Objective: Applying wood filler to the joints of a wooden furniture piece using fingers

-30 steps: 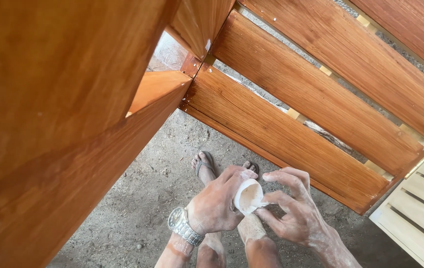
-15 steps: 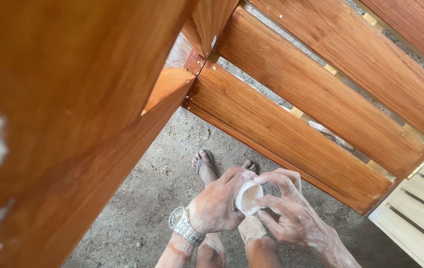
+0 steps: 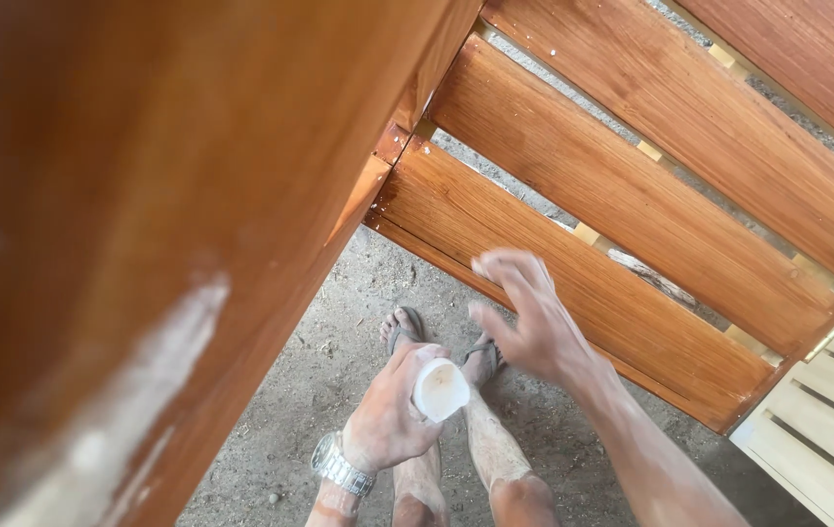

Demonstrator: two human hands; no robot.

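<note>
White small cup (image 3: 439,388) gripped in left hand (image 3: 390,420); right hand (image 3: 526,317) empty, fingers spread, blurred near varnished slats (image 3: 583,244). Probably mid-application; next needs contact with wood.

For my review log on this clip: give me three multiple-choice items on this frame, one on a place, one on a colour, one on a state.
1. Where is the small cup?
A. in the left hand
B. on the slats
C. on the ground

2. What colour are the varnished slats?
A. grey
B. orange-brown
C. green

3. How is the right hand?
A. closed round the cup
B. flat on the ground
C. open, fingers spread, in front of the slats

Answers:
1 A, the left hand's fingers wrap the cup above the feet.
2 B, the glossy boards are orange-brown.
3 C, its fingers are spread and hold nothing; whether they touch the wood cannot be told.
</note>
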